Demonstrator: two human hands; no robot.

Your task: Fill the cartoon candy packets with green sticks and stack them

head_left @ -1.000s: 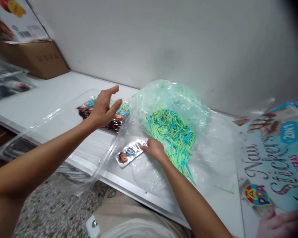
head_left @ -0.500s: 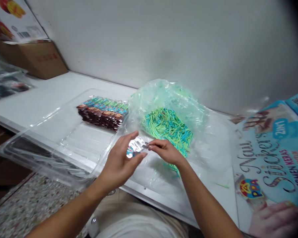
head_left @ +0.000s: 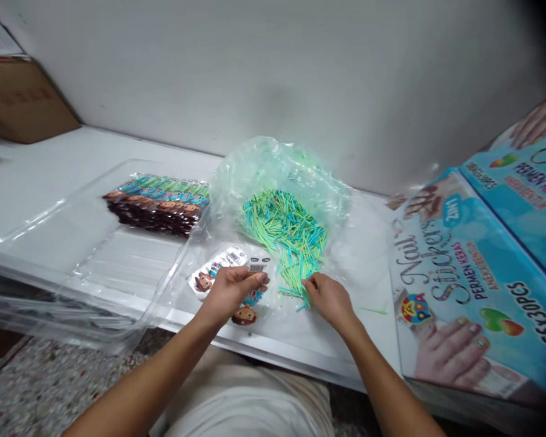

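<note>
A carton point(head_left: 27, 100) sits upper left, speckled floor point(head_left: 73, 376) lower left; the white counter point(head_left: 40, 159) bears a clear tray point(head_left: 131, 261) of stacked packets point(head_left: 157, 203); a loose packet point(head_left: 208, 278) lies lower centre; beside it the left hand point(head_left: 231, 292) pinches another packet point(head_left: 246, 314); a bag point(head_left: 277, 161) below the pale wall point(head_left: 255, 73), centre, spills sticks point(head_left: 282, 218); the right hand point(head_left: 325, 295) pinches sticks; right, a blue box point(head_left: 455, 285).

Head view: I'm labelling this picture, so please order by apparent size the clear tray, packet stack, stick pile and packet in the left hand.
1. Clear tray, largest.
2. Packet stack and stick pile: too alike to rank.
3. Held packet, partly covered by the left hand, smallest.
</note>
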